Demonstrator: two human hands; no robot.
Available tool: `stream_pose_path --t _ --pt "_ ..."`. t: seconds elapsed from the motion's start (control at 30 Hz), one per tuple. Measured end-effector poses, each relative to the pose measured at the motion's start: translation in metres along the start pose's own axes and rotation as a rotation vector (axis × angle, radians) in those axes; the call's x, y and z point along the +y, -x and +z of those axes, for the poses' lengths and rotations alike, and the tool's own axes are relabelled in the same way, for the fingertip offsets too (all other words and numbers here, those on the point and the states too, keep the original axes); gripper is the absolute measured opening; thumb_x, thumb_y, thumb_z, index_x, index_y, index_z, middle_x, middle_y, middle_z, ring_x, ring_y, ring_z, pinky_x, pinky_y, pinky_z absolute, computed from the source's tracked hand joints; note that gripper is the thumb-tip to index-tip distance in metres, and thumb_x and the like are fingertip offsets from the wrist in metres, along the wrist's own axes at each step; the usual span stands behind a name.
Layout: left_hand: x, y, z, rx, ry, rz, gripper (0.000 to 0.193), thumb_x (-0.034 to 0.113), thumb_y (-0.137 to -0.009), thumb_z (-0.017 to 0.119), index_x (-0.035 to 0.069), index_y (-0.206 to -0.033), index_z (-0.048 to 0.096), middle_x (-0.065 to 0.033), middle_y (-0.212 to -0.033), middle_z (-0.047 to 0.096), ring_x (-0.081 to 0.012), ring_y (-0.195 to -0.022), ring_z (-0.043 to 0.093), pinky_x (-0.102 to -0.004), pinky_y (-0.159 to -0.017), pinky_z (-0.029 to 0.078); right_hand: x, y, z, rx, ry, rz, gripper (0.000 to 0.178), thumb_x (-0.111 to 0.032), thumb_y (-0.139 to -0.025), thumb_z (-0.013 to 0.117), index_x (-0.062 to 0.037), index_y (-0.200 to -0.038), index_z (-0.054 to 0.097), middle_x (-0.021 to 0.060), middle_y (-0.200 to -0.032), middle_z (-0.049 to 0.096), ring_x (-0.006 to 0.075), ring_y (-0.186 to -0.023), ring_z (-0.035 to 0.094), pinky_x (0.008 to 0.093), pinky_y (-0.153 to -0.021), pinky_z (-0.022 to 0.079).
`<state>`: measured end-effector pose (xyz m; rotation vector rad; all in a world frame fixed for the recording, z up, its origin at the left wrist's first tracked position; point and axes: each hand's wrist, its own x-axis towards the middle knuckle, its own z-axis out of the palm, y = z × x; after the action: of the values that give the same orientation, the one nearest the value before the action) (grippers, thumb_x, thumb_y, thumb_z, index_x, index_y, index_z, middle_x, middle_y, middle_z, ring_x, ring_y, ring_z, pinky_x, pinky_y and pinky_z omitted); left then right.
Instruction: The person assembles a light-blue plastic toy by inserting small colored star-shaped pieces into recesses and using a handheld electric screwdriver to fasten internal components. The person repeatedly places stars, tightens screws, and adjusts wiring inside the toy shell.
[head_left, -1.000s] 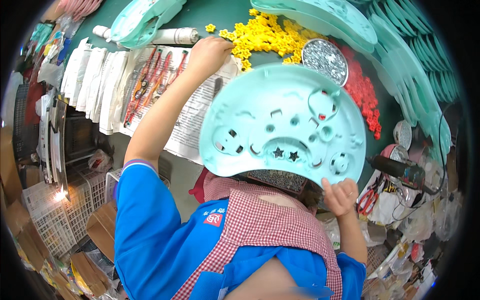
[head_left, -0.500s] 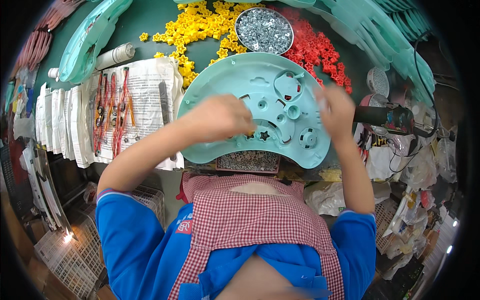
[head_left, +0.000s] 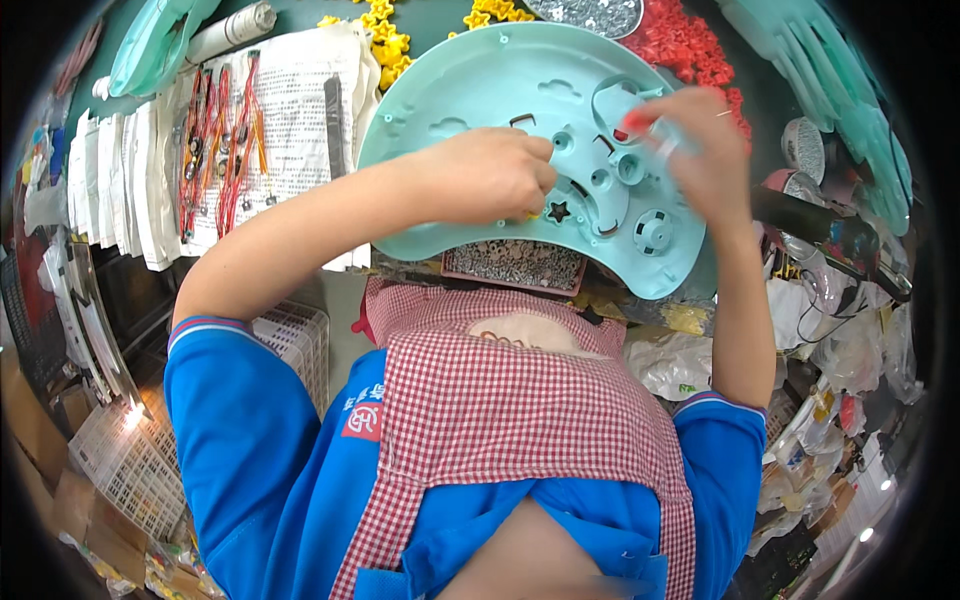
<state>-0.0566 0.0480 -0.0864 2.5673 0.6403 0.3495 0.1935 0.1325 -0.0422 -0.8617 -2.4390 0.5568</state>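
Note:
A curved turquoise plastic shell (head_left: pixel 450 100) lies hollow side up on the bench in front of me. My left hand (head_left: pixel 500 175) is closed low over its middle, with a bit of a yellow star-shaped piece (head_left: pixel 533 215) showing at the fingertips. Beside it is a star-shaped hole (head_left: pixel 558 212) in the shell. My right hand (head_left: pixel 708 150), smeared by motion, is above the shell's right part. A red star-shaped piece (head_left: pixel 636 121) shows at its fingertips.
Yellow star pieces (head_left: pixel 388 45), a bowl of screws (head_left: pixel 590 12) and red star pieces (head_left: pixel 680 45) lie beyond the shell. Wired parts (head_left: pixel 240 150) rest on paper sheets at left. A box of small metal parts (head_left: pixel 515 266) sits at the near edge; a dark tool (head_left: pixel 810 215) lies right.
My view has shifted, so the bench sits higher in the picture. My right hand has come inward over the shell, and red now shows at its fingertips. My left hand stays over the shell's middle.

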Motion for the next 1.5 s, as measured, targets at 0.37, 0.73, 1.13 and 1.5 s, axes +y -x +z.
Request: stream_pose_path --t 0.37,0.73,1.13,1.5 --pt "0.018 0.046 -0.006 0.685 -0.551 -0.675 0.035 0.016 -0.076 0.071 0.011 -0.110 0.065 -0.0104 -0.111 0.063 -0.0287 -0.108 0.058 -0.0414 -0.088 0.048 -0.028 0.040 0.056 -0.275 -0.032 -0.044 0.016 -0.012 -0.066 0.078 -0.0130 -0.081 0.072 -0.0001 -0.092 0.054 0.0207 -0.093 0.053 0.0434 -0.100 0.034" --pt "0.050 0.062 0.010 0.663 -0.564 -0.384 0.033 0.014 -0.074 0.071 0.012 -0.107 0.069 -0.0060 -0.106 0.065 -0.0181 -0.094 0.061 -0.0327 -0.070 0.051 -0.059 0.056 0.047 -0.281 -0.146 -0.129 0.027 -0.009 -0.070 0.075 -0.0087 -0.097 0.070 0.0029 -0.092 0.065 0.0235 -0.086 0.060 0.0387 -0.082 0.045" --pt "0.089 0.040 0.059 0.049 -0.044 -0.321 0.011 0.012 -0.076 0.059 0.008 -0.085 0.063 -0.0016 -0.082 0.057 -0.0179 -0.078 0.061 -0.0300 -0.062 0.054 -0.096 0.108 0.091 -0.408 0.060 0.043 0.017 -0.009 -0.075 0.062 -0.0062 -0.092 0.065 0.0041 -0.074 0.055 0.0187 -0.066 0.064 0.0297 -0.052 0.051" --pt "0.032 0.010 0.002 0.209 -0.045 -0.470 0.007 0.013 -0.077 0.068 0.010 -0.083 0.071 -0.0010 -0.092 0.064 -0.0224 -0.090 0.063 -0.0355 -0.074 0.054 -0.072 0.052 0.044 -0.118 0.061 0.018 0.010 -0.010 -0.073 0.072 -0.0083 -0.081 0.067 0.0025 -0.089 0.063 0.0227 -0.086 0.061 0.0377 -0.073 0.049"
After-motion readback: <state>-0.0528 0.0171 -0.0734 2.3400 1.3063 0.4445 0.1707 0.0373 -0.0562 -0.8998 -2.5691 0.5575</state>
